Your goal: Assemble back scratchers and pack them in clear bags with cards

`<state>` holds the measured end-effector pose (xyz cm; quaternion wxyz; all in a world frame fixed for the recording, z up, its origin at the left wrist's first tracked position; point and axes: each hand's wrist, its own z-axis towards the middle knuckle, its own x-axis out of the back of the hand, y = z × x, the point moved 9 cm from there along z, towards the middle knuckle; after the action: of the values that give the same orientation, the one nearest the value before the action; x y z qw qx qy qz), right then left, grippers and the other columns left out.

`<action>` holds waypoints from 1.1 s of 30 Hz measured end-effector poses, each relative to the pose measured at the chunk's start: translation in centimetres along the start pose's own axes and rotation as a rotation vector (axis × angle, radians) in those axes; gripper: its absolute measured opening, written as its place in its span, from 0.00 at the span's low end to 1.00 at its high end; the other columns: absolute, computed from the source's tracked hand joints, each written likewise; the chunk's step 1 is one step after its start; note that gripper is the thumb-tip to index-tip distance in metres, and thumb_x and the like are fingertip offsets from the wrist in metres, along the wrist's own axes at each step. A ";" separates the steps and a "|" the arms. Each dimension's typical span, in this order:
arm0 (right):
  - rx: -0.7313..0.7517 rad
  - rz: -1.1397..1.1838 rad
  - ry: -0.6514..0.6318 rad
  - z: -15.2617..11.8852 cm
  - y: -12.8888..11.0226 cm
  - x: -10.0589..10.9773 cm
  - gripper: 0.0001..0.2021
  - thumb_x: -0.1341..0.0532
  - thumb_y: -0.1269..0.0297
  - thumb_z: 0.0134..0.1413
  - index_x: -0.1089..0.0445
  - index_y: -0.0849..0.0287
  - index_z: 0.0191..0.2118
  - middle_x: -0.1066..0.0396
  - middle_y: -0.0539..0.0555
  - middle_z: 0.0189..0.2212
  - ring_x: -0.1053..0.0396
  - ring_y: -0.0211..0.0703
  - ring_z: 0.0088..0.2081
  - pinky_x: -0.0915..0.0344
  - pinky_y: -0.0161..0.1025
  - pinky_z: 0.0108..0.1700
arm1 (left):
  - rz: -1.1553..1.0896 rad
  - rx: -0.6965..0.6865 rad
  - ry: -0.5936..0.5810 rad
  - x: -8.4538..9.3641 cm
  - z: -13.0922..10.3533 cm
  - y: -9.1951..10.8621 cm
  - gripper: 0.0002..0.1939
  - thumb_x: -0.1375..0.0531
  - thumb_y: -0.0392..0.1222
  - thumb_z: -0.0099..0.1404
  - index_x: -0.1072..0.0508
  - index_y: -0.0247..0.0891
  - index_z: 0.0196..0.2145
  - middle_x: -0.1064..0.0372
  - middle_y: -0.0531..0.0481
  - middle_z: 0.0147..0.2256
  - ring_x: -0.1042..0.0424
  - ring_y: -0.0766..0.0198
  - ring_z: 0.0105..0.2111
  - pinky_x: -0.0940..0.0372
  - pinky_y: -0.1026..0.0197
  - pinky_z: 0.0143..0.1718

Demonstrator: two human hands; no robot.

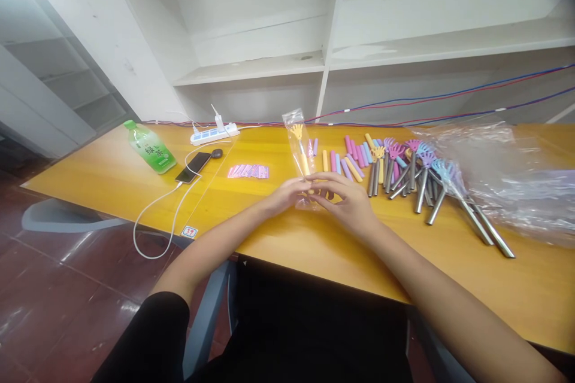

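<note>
My left hand (pixel 291 192) and my right hand (pixel 344 194) meet at the lower end of a clear plastic bag (pixel 294 149), the fingers of both closed on it. Inside the bag lies a yellow hand-shaped scratcher (pixel 297 130) with a yellow grip towards my fingers. Right of the bag are loose coloured tubes (pixel 333 160) in pink, purple, blue and yellow. Beyond them lies a pile of metal-rod scratchers (pixel 421 182) with coloured hand-shaped heads. A row of small pink and purple cards (pixel 248 172) lies left of the bag.
A green-capped bottle (pixel 150 146), a phone (pixel 193 167) with a white cable and a power strip (pixel 214 133) are on the left of the table (pixel 278 245). Clear plastic bags (pixel 516 173) cover the right. White shelves (pixel 251 69) stand behind, with cables along them.
</note>
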<state>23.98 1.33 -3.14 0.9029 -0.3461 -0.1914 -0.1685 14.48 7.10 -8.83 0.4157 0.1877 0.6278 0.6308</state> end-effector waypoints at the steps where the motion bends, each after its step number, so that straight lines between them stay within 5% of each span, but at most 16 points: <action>1: 0.007 -0.003 -0.001 0.0 -0.1 0.0 0.08 0.37 0.60 0.66 0.21 0.48 0.47 0.23 0.56 0.52 0.25 0.51 0.54 0.25 0.51 0.51 | -0.028 0.012 0.026 0.2 0.0 0.0 0.22 0.32 0.59 0.63 0.21 0.35 0.40 0.25 0.42 0.39 0.26 0.57 0.41 0.33 0.57 0.42; 11: 0.079 -0.018 -0.014 -0.1 -0.4 -0.2 0.14 0.35 0.62 0.66 0.25 0.47 0.56 0.25 0.56 0.55 0.27 0.51 0.57 0.27 0.52 0.58 | -0.135 0.093 0.142 1.5 -0.1 -1.3 0.27 0.31 0.63 0.62 0.21 0.33 0.41 0.25 0.44 0.36 0.27 0.63 0.35 0.34 0.59 0.39; 21: 0.091 -0.055 -0.082 -0.5 -0.5 -0.6 0.15 0.38 0.64 0.67 0.27 0.47 0.58 0.31 0.59 0.54 0.27 0.49 0.46 0.25 0.50 0.45 | -0.038 0.042 0.185 2.4 -0.1 0.0 0.25 0.27 0.57 0.59 0.22 0.30 0.37 0.30 0.50 0.30 0.31 0.69 0.29 0.38 0.63 0.36; 28: 0.143 -0.131 0.033 -0.4 -0.6 0.6 0.17 0.46 0.78 0.63 0.30 0.51 0.50 0.33 0.58 0.46 0.28 0.45 0.43 0.28 0.42 0.39 | -0.043 -0.024 0.260 3.3 0.1 0.6 0.30 0.25 0.56 0.55 0.22 0.33 0.48 0.30 0.52 0.32 0.33 0.70 0.30 0.39 0.64 0.35; 33: 0.228 -0.326 -0.093 -0.8 -0.5 -1.1 0.18 0.43 0.78 0.60 0.31 0.53 0.51 0.33 0.59 0.50 0.29 0.41 0.37 0.31 0.40 0.34 | -0.065 -0.028 0.294 3.7 0.0 0.8 0.29 0.26 0.56 0.56 0.23 0.33 0.49 0.28 0.50 0.34 0.31 0.68 0.31 0.36 0.62 0.37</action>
<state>22.93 0.61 -3.90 0.8872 -0.2133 -0.3044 -0.2735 12.12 9.97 -9.15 0.3421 0.0670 0.6786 0.6465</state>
